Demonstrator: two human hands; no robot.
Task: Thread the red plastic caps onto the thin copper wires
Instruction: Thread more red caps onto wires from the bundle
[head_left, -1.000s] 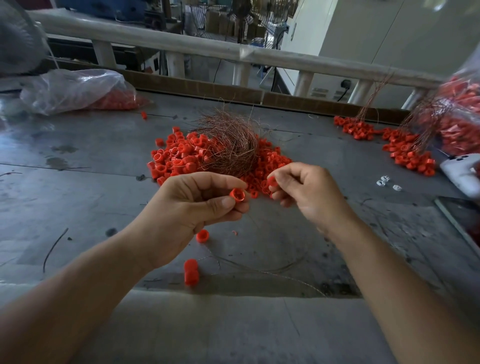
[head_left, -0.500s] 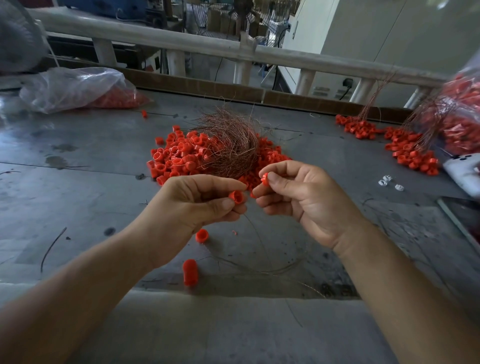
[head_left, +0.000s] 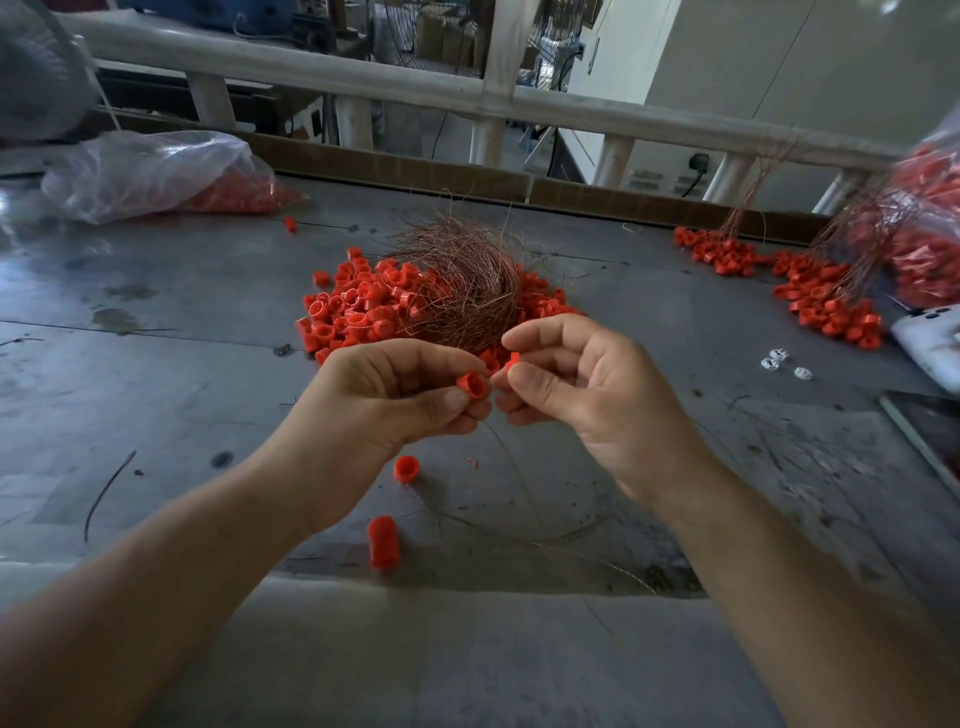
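My left hand (head_left: 395, 400) pinches a red cap (head_left: 471, 385) between thumb and forefinger, its open end facing right. Close beside it, my right hand (head_left: 587, 395) pinches a second red cap (head_left: 513, 358) at its fingertips. A thin copper wire (head_left: 519, 483) trails down from between the hands and curves over the grey table (head_left: 156, 395). Behind the hands lies a pile of loose red caps (head_left: 358, 306) with a tangled bundle of copper wires (head_left: 462, 280) on top. Two caps (head_left: 383, 540) strung together and a single cap (head_left: 406, 468) lie below my left hand.
A clear plastic bag (head_left: 156, 171) with red caps lies at the far left. Caps threaded on wires (head_left: 826, 301) lie at the right beside another bag of caps (head_left: 930, 228). A white object (head_left: 930, 343) and small white pieces (head_left: 779, 361) sit near the right edge. A railing (head_left: 415, 88) runs behind.
My right hand has moved left toward my left hand, so the two caps now nearly touch. The left hand has stayed in place.
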